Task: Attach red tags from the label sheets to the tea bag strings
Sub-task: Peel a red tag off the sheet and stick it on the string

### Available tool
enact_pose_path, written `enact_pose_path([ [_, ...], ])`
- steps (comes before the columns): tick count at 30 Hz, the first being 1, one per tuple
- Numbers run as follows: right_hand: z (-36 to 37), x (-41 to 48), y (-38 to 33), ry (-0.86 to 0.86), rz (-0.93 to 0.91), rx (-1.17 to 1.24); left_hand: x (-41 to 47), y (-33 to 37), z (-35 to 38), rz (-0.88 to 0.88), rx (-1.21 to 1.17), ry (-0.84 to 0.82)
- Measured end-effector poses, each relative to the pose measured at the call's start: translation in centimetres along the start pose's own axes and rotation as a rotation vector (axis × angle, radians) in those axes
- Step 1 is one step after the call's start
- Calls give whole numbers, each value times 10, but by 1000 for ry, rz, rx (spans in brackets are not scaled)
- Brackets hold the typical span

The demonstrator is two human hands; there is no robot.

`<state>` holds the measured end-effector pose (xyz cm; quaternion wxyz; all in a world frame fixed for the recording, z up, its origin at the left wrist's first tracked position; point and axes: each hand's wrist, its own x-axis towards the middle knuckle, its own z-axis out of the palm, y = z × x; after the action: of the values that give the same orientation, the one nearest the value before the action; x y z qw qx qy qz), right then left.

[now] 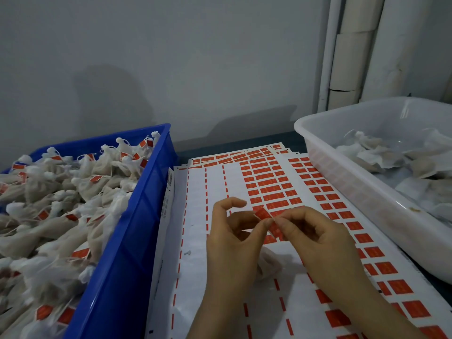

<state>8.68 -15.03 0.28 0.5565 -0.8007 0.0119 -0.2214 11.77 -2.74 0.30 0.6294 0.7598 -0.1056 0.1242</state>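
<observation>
One tag (263,213) pinched: left hand (232,243), right hand (320,241); string maybe hidden.

Two bare hands show: the left hand (232,243) at seven o'clock of the right hand (322,243); fingers slender; wrists and forearms uncovered as far as the frame edge at six and five o'clock.

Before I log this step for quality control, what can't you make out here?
Head view:
Print on the red tag: too small, blurred.
Any string at the tag: hidden by the pinching fingertips of the left hand and right hand.
Tea bag below: mostly covered by both hands.
Blue crate: cut off by the left and bottom edges.
</observation>
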Motion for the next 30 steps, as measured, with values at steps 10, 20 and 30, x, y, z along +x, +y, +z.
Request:
enact_pose_path([
  [10,0,0,0,50,-6,-44,-6,0,-1,160,157,-20],
  [20,-2,3,1,53,119,80,-7,-5,5,402,248,16],
  [30,0,-2,-3,88,-236,-124,-8,2,4,60,102,-49],
])
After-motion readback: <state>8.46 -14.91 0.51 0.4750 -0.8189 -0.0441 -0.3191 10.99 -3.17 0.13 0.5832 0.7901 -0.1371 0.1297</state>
